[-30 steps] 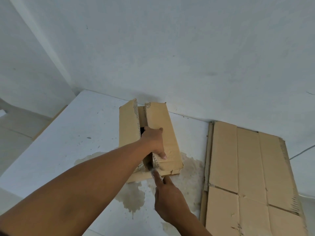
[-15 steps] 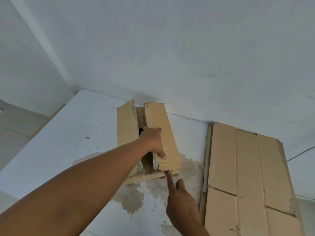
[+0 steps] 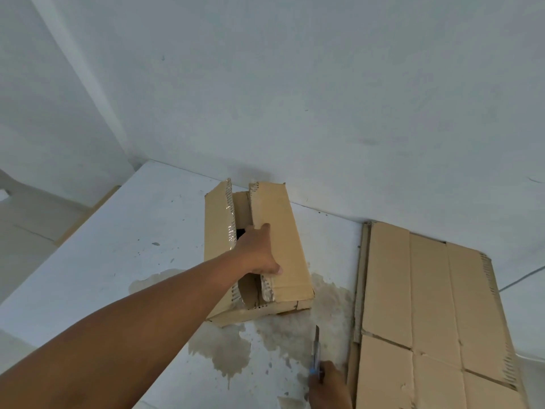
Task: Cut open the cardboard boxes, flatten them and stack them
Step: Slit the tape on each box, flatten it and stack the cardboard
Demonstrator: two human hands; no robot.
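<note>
A brown cardboard box (image 3: 283, 228) stands on the white floor with its top seam slit and both top flaps parted. My left hand (image 3: 259, 252) reaches over the gap and grips the inner edge of the right flap, thumb on top and fingers tucked under. Near the bottom edge, my right hand (image 3: 328, 385) holds a blue utility knife (image 3: 316, 352), its blade pointing up toward the box and well apart from it. Flattened cardboard sheets (image 3: 427, 305) lie stacked on the right.
The white floor (image 3: 124, 246) has a large damp stain (image 3: 230, 346) under and in front of the box. A white wall rises right behind the box. A thin cable (image 3: 522, 280) runs along the floor at far right.
My right hand has pulled back from the box's front edge toward me and to the right, and the knife now shows in it. My left hand keeps its hold on the right flap.
</note>
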